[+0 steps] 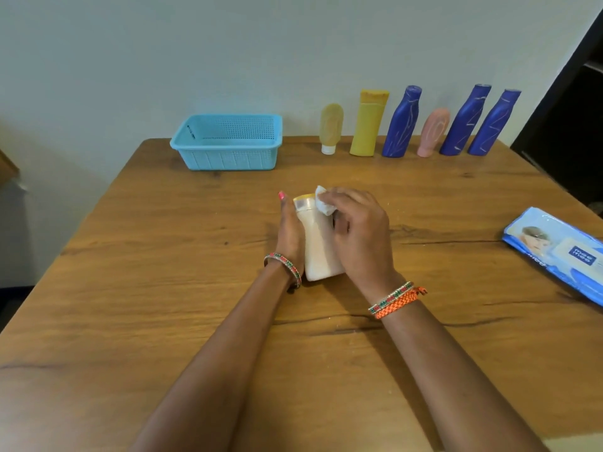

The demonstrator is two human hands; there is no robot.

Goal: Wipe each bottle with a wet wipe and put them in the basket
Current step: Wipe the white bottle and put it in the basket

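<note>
Cream bottle (318,243) stood mid-surface (163,288). Left hand (288,233) fingers clasped its side; right hand (357,230) fingers pinched wet wipe (324,203) at cap. Probably light, rigid, slick when damp (grip body, not cap).

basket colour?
Light blue basket, perforated walls; head view.

We are seeing two bare forearms, no sleeves. The left hand (291,230) is wearing a red-and-green beaded bangle (284,266) and pink nail polish; the right hand (360,236) is wearing a matching bangle (391,297) beside an orange braided thread (398,303).
</note>
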